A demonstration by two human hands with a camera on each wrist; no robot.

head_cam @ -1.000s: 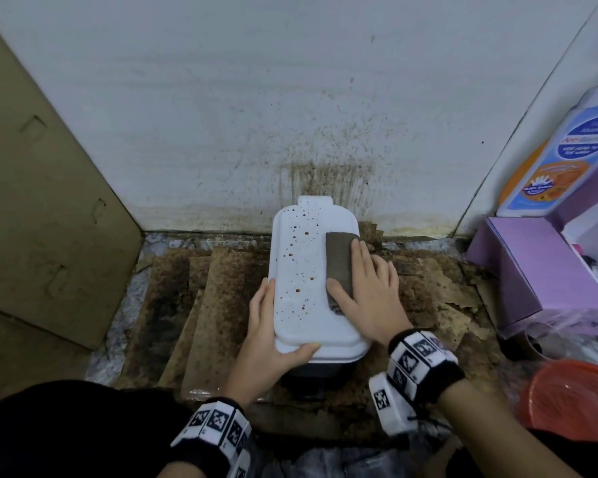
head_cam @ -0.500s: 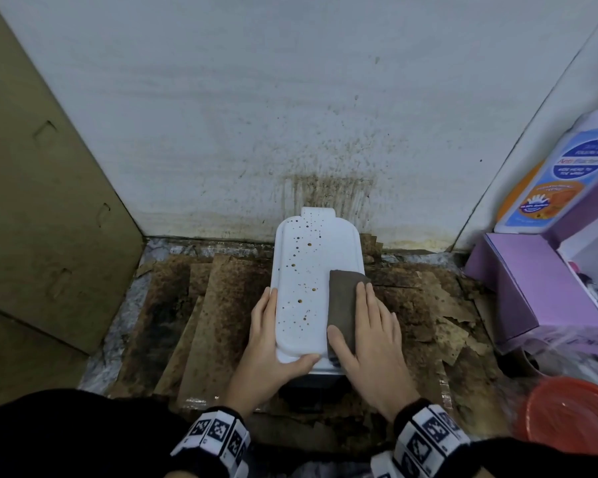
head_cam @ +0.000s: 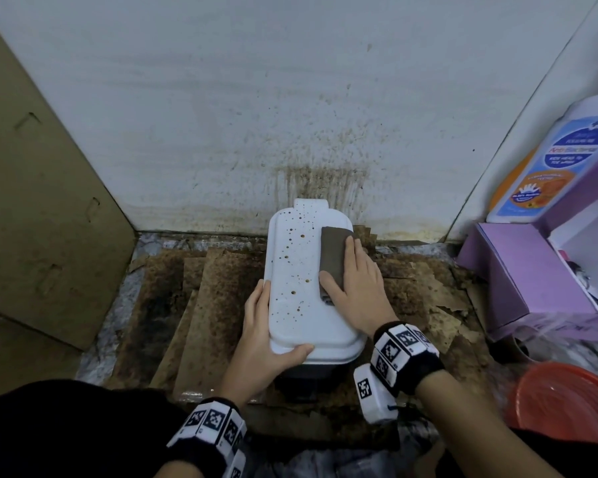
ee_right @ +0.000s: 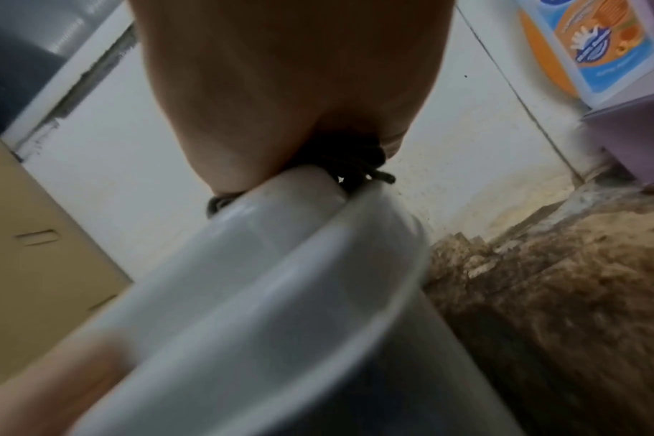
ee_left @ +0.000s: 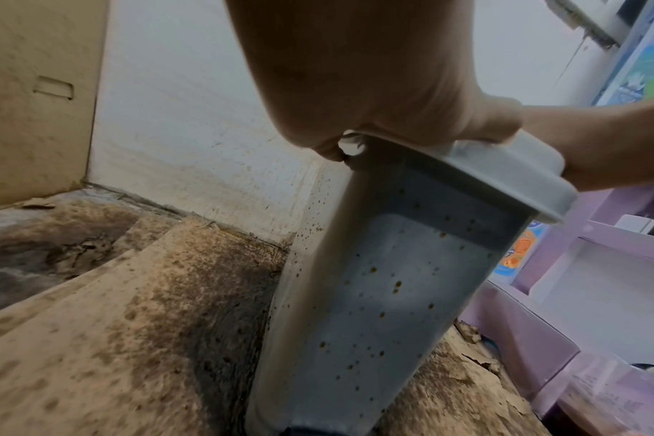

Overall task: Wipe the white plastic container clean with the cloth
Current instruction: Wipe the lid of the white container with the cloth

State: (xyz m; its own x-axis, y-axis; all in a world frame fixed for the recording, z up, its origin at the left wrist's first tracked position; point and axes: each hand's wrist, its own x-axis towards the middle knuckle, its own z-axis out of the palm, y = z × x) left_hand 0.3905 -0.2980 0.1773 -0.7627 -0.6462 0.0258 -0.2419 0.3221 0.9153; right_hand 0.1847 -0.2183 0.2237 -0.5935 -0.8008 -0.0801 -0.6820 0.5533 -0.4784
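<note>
The white plastic container [head_cam: 297, 305] stands against the wall, its lid dotted with brown spots along the left half. A brown cloth [head_cam: 334, 253] lies on the lid's far right part. My right hand [head_cam: 358, 284] presses flat on the cloth with straight fingers. My left hand [head_cam: 259, 326] grips the lid's near left edge, thumb over the top. The left wrist view shows the speckled side of the container [ee_left: 373, 295] beneath my left hand [ee_left: 355, 88]. In the blurred right wrist view, the cloth [ee_right: 347, 165] is squeezed between my right hand [ee_right: 280, 88] and the lid [ee_right: 280, 265].
Stained cardboard sheets [head_cam: 204, 305] cover the floor around the container. A cardboard panel [head_cam: 32, 201] leans at the left, and the spattered white wall [head_cam: 290, 115] rises behind. At the right are a purple box [head_cam: 518, 270], a large bottle [head_cam: 549, 167] and a red basket [head_cam: 567, 405].
My right hand first drew the cloth toward the lid's near end, then pushed it back to the far right part. The left hand kept its hold.
</note>
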